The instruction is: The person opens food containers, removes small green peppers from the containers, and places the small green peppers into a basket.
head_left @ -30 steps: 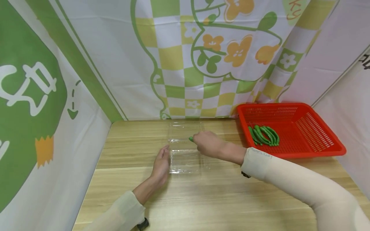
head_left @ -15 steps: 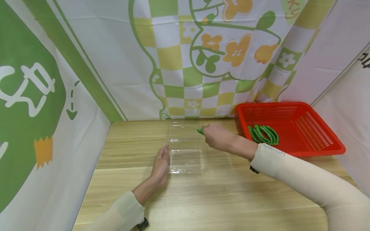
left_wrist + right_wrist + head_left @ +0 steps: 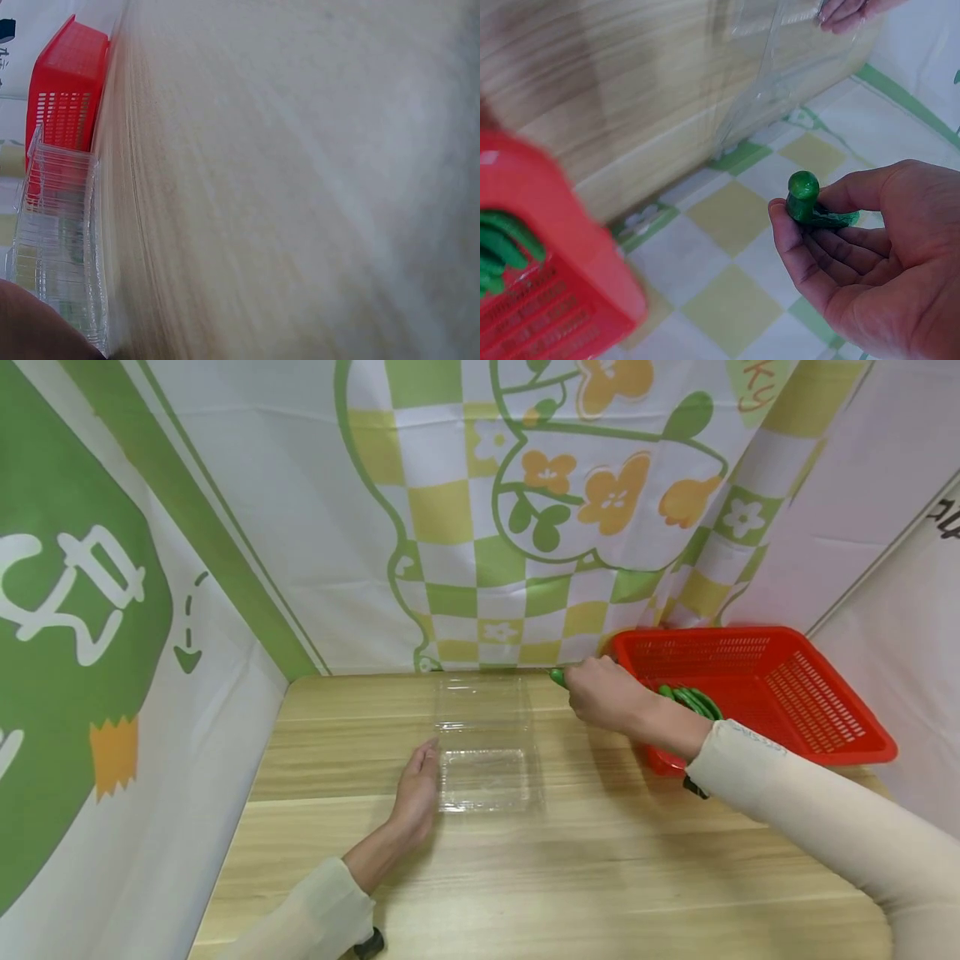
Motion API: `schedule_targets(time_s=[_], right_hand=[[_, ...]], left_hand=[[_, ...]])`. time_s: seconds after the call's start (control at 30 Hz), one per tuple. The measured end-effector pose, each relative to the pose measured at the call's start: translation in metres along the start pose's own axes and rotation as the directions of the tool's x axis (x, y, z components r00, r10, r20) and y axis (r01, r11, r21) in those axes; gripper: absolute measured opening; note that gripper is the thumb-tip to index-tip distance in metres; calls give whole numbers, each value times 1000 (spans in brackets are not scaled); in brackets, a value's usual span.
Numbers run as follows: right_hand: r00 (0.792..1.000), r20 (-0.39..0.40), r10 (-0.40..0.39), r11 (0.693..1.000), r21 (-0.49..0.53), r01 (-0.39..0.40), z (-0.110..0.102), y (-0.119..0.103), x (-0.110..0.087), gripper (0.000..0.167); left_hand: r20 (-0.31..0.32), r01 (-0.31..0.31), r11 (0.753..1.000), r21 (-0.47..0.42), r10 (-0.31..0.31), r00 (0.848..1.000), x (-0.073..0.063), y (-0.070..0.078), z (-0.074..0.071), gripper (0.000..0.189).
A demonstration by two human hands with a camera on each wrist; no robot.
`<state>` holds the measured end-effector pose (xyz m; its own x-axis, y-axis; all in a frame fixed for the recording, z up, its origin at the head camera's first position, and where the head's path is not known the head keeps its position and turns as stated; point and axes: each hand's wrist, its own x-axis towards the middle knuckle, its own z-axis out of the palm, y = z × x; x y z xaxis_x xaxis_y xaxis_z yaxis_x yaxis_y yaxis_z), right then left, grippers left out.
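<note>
A green chili pepper (image 3: 802, 196) is pinched between the thumb and fingers of my right hand (image 3: 606, 695). That hand is in the air just left of the red basket, with one end of the chili (image 3: 558, 677) poking out past the fingers. On the table lies a clear plastic clamshell box (image 3: 486, 781), its lid (image 3: 482, 703) folded back toward the wall. My left hand (image 3: 415, 789) rests along the box's left edge, fingers fairly straight. In the left wrist view only a dark bit of that hand (image 3: 37, 326) shows beside the box.
A red perforated basket (image 3: 780, 693) stands at the back right of the wooden table (image 3: 480, 877). Several green chilies (image 3: 693, 700) lie in it, partly hidden by my right forearm. A printed cloth wall (image 3: 450, 527) rises behind the table's back edge.
My right hand has moved right and toward the back, from over the box to beside the basket, still holding the chili. The left hand has stayed at the box.
</note>
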<state>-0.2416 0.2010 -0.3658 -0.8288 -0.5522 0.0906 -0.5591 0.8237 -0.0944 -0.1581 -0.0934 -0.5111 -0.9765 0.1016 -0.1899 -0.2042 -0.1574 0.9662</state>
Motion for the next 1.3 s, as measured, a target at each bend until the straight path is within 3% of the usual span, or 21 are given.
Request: schedule_targets(time_s=[0.23,0.47,0.77,1.3], right_hand=[[999,-19,48,998,-36,-49,-14,23,-7,27],[994,-40,101,993,-62,-103,-23,43,-12,12],[992,-82,96,993,-60,-101,-32,71,-20,21],[978,-47,201,976,-75,-204,-39,118,-30,24]], left_hand=[[-9,6,1000,8,-6,1000,0,0,0,55],[-13,4,1000,16,-4,1000,1,0,-1,54],[-26,-4,1000,9,4,1000,3,-3,0,56],[-5,-8,1000,10,8,1000,2,-2,-2,57]])
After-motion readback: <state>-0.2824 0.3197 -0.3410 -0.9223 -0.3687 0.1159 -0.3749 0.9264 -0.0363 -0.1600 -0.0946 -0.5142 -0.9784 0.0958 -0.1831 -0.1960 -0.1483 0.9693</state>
